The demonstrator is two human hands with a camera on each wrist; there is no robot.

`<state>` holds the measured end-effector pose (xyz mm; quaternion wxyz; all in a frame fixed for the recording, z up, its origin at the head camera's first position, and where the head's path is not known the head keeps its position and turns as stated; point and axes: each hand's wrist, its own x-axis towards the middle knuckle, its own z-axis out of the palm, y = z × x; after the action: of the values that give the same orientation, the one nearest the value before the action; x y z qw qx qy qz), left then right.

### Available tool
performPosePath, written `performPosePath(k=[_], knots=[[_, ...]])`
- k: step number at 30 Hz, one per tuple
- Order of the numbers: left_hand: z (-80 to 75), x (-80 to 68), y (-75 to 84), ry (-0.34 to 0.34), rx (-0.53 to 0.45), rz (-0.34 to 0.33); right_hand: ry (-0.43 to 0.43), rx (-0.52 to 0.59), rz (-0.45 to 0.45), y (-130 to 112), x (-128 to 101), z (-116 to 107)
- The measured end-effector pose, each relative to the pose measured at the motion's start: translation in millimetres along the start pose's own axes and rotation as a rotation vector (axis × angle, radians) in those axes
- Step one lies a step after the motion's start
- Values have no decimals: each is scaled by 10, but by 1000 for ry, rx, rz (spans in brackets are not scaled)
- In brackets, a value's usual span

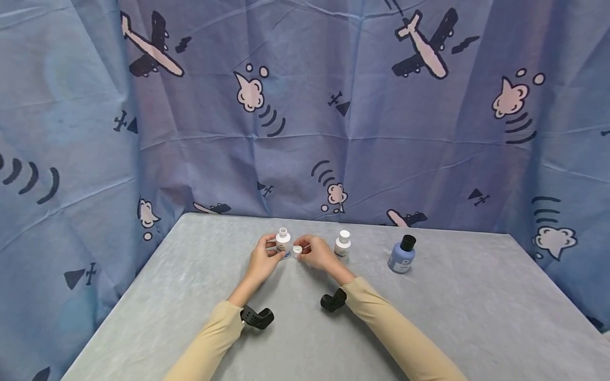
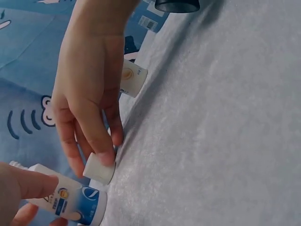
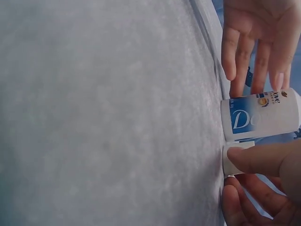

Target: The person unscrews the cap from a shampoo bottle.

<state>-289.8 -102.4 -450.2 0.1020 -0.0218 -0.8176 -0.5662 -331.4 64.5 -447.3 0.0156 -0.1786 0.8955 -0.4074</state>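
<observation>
My left hand holds an uncapped white bottle upright on the table, thumb at its front and fingers behind. Its bare neck shows on top, and the right wrist view shows blue "Dove" lettering on this bottle. Just to the right, my right hand pinches a small white cap between thumb and fingers. In the left wrist view the cap sits at the tabletop close beside the bottle. The cap's hollow side faces up in the head view.
A second white bottle, its white cap on, stands just behind my right hand. Farther right is a blue bottle with a black cap. The grey table ends at a blue patterned curtain behind.
</observation>
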Motion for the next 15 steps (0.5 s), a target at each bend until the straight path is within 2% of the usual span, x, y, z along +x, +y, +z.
performPosePath(k=[6, 10, 15], knots=[[-52, -34, 24, -19, 16, -62, 9, -35, -10, -20, -63, -39], [-81, -66, 44, -32, 48, -81, 51, -64, -12, -68, -152, -93], [-79, -142, 91, -39, 70, -89, 122, -14, -70, -138, -256, -151]])
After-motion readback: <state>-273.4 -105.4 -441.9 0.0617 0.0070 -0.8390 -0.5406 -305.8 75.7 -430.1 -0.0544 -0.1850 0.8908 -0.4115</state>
